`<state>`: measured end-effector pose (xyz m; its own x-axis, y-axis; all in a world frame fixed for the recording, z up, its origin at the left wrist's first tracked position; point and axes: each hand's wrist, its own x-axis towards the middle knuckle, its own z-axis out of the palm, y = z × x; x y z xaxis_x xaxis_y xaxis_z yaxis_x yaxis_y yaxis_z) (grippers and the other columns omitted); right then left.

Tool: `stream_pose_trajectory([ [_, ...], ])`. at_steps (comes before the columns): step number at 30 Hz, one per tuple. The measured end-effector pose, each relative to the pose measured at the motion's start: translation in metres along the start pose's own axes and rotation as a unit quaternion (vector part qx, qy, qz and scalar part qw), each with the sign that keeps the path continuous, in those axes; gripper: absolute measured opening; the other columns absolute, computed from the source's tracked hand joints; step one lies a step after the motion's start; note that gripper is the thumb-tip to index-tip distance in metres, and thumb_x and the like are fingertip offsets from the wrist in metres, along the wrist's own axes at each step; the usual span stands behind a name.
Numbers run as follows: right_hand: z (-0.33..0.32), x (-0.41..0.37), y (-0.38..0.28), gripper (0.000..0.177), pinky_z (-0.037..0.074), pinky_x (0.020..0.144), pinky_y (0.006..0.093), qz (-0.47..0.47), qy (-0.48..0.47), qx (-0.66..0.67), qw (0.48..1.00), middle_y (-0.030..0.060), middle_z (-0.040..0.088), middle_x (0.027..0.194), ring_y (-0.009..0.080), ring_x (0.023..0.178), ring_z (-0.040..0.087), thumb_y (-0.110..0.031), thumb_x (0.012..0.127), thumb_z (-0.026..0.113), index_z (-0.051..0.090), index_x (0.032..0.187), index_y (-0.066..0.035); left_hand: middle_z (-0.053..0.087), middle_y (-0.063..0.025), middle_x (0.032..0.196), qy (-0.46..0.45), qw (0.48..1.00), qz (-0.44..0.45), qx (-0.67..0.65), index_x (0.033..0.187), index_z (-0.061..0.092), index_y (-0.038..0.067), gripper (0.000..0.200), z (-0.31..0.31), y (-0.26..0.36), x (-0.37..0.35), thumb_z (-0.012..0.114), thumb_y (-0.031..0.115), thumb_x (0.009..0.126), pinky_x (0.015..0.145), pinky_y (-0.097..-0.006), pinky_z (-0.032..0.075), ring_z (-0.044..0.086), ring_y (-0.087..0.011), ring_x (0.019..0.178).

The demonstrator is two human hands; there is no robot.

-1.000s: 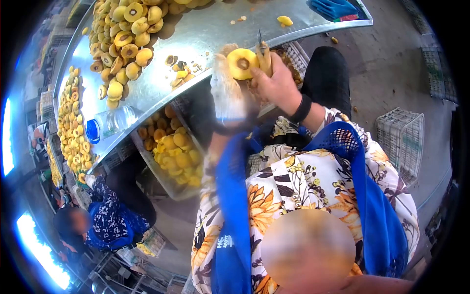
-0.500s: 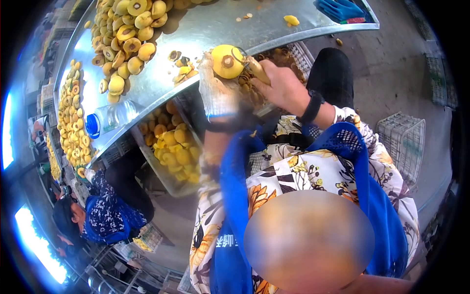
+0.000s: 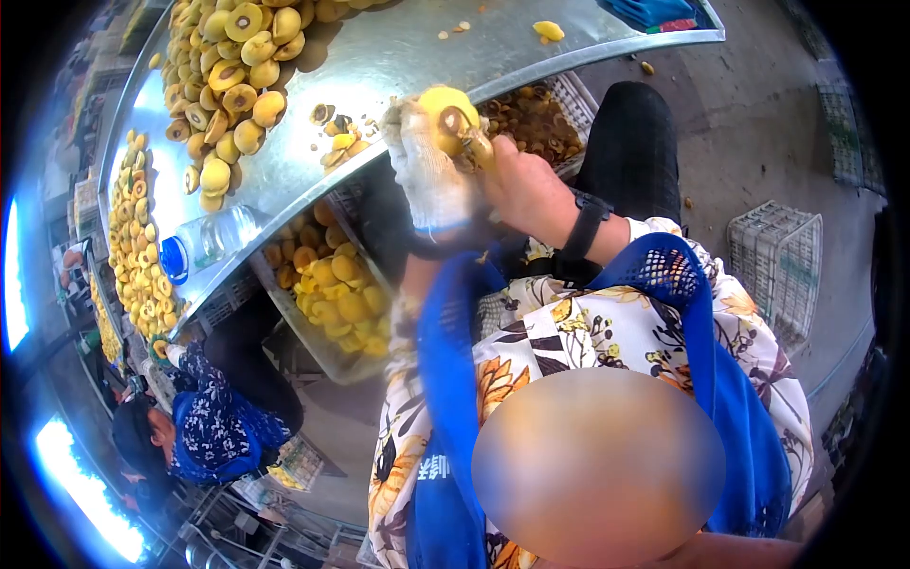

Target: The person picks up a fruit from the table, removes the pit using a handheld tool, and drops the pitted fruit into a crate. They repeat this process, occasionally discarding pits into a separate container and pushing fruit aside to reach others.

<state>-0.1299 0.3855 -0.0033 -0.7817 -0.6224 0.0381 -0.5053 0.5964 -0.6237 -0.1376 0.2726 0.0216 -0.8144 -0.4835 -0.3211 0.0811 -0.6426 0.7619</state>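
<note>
My left hand (image 3: 424,171), in a whitish glove, is closed round a yellow halved fruit (image 3: 445,114) with a brown centre turned up. My right hand (image 3: 527,185), bare with a black wristband, grips the light handle of a tool (image 3: 482,150); its metal end is at the fruit's cut face, partly blurred. Both hands are close together at the front edge of the metal table (image 3: 379,59). Beneath them, a crate (image 3: 575,100) holds brown scraps. Small dark and yellow pieces (image 3: 343,142) lie on the table left of the fruit.
Piles of halved fruit (image 3: 227,76) cover the table's left part. A bottle with a blue cap (image 3: 213,237) lies near the edge. Below is a bin of yellow fruit (image 3: 336,294). A co-worker (image 3: 209,417) sits at lower left. Blue gloves (image 3: 645,13) and a white crate (image 3: 775,270) are right.
The tool has moved from the fruit's right rim onto its cut face. The fruit is tilted and my right hand has come closer to my left. The view has shifted slightly.
</note>
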Motion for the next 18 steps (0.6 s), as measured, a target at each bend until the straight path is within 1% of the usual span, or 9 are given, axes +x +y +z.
stream_pose_trajectory([
  [2,0.008,-0.005,0.007,0.027,0.044,0.057,0.0487,-0.017,-0.015,-0.001,1.0,0.027,0.056,0.067,0.0436,0.067,0.057,-0.019,0.083,0.057,0.041,0.091,0.002,0.056,-0.0155,0.097,-0.02,0.997,0.019,0.067,0.106,0.045,0.004,0.034,0.002,0.004,-0.001,0.042,0.035,0.094,0.062,-0.037,0.053,0.059,-0.0254,0.071],
  [4,-0.012,-0.004,-0.013,0.028,0.043,0.056,0.0482,0.106,-0.035,0.16,0.981,0.0265,0.056,0.066,0.0434,0.067,0.057,-0.018,0.082,0.058,0.041,0.09,0.003,0.057,-0.015,0.093,-0.035,0.993,0.0,0.114,0.105,0.046,0.004,0.034,-0.01,0.007,0.01,0.041,0.036,0.094,0.061,-0.0356,0.053,0.058,-0.0244,0.068],
  [5,-0.012,-0.004,-0.012,0.028,0.043,0.056,0.048,0.101,-0.051,0.161,0.98,0.0266,0.056,0.067,0.0433,0.067,0.057,-0.017,0.082,0.058,0.041,0.09,0.003,0.059,-0.0136,0.085,-0.023,0.99,-0.01,0.137,0.099,0.05,0.002,0.034,-0.01,0.01,0.01,0.041,0.035,0.094,0.06,-0.0324,0.052,0.059,-0.0229,0.068],
  [8,-0.009,-0.003,-0.007,0.028,0.044,0.057,0.0474,0.099,-0.087,0.174,0.976,0.0268,0.056,0.068,0.043,0.068,0.057,-0.017,0.082,0.06,0.041,0.09,0.003,0.059,-0.0134,0.083,-0.106,0.966,-0.058,0.228,0.093,0.053,-0.001,0.037,-0.024,0.013,0.028,0.043,0.035,0.094,0.06,-0.0303,0.051,0.06,-0.0217,0.069],
  [9,-0.005,-0.003,-0.005,0.028,0.044,0.058,0.0472,0.105,-0.09,0.183,0.973,0.0268,0.056,0.068,0.043,0.068,0.057,-0.018,0.082,0.06,0.042,0.09,0.003,0.06,-0.0137,0.08,-0.099,0.964,-0.071,0.235,0.09,0.055,-0.003,0.039,-0.023,0.015,0.028,0.046,0.035,0.094,0.061,-0.03,0.051,0.061,-0.0215,0.069],
  [12,-0.003,0.003,-0.004,0.029,0.045,0.06,0.0463,0.098,-0.081,0.161,0.979,0.0258,0.057,0.068,0.043,0.068,0.057,-0.019,0.081,0.061,0.043,0.089,0.003,0.06,-0.0151,0.084,-0.103,0.967,-0.124,0.199,0.099,0.054,-0.001,0.04,-0.028,0.015,0.037,0.047,0.038,0.093,0.063,-0.0336,0.052,0.061,-0.0247,0.072],
  [13,-0.003,0.006,-0.005,0.029,0.045,0.06,0.0461,0.092,-0.075,0.145,0.982,0.0253,0.057,0.068,0.0429,0.068,0.057,-0.019,0.081,0.061,0.043,0.089,0.003,0.06,-0.0152,0.085,-0.095,0.978,-0.11,0.151,0.102,0.053,0.0,0.041,-0.03,0.014,0.037,0.048,0.04,0.092,0.063,-0.0351,0.052,0.061,-0.0258,0.073],
  [16,-0.002,0.012,-0.007,0.026,0.047,0.052,0.0395,0.107,-0.027,0.206,0.972,0.0191,0.058,0.063,0.0336,0.056,0.059,-0.018,0.082,0.059,0.045,0.089,0.003,0.059,-0.0153,0.086,-0.065,0.994,-0.082,0.042,0.108,0.05,0.003,0.045,-0.03,0.008,0.032,0.049,0.044,0.09,0.063,-0.0392,0.052,0.06,-0.0289,0.075],
  [18,-0.014,0.014,-0.018,0.021,0.045,0.044,0.034,0.194,-0.111,0.309,0.924,0.0137,0.057,0.062,0.0242,0.048,0.056,-0.015,0.082,0.056,0.046,0.088,0.001,0.059,-0.0155,0.088,-0.042,0.995,-0.084,0.023,0.111,0.048,0.004,0.048,-0.025,0.005,0.023,0.049,0.047,0.089,0.064,-0.0414,0.052,0.06,-0.0306,0.077],
])
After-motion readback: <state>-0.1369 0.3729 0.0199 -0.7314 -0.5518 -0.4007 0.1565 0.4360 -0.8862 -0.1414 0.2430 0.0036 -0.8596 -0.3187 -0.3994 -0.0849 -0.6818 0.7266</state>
